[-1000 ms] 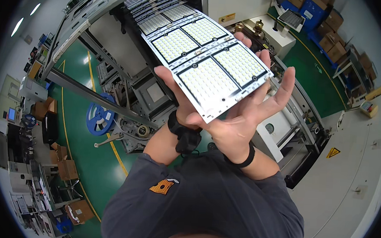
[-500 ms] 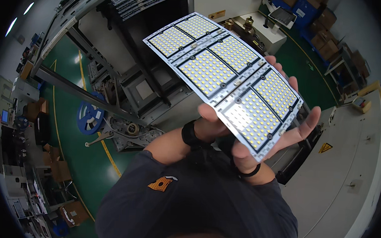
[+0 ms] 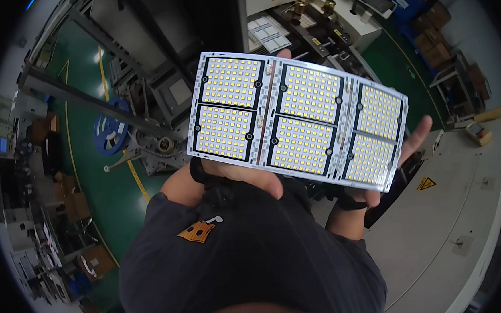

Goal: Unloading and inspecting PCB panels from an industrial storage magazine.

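In the head view, the left hand (image 3: 249,176) sits under the lower edge of a white LED panel board (image 3: 297,119), its palm and curled fingers closed against the board's underside near the bottom middle. A dark wristband wraps that wrist just beside the board's lower left corner. The right hand (image 3: 403,148) supports the board from behind at its right end: the palm is hidden by the board, and only spread fingertips show past the right edge, so the hand lies fairly open and flat against the back rather than clenched. A dark band also circles the right wrist below the board's lower right corner.

The LED panel board is held up in front of the chest, facing the camera, slightly tilted so that its right end sits lower than its left. It carries six rectangular fields of small yellow squares, set in two rows of three, each field framed in black, with black round spots at the frame corners.

Below the board are the person's dark grey sleeves and chest, with an orange patch (image 3: 199,231) on the left side. Behind, the green floor (image 3: 110,194) bears yellow lines, and a blue reel (image 3: 109,133) stands by grey machinery at the left. A pale grey surface (image 3: 458,226) curves along the right, with a yellow triangular warning sticker (image 3: 425,184) on it. At the top, a cream-coloured machine (image 3: 328,18) stands well apart from the hands.
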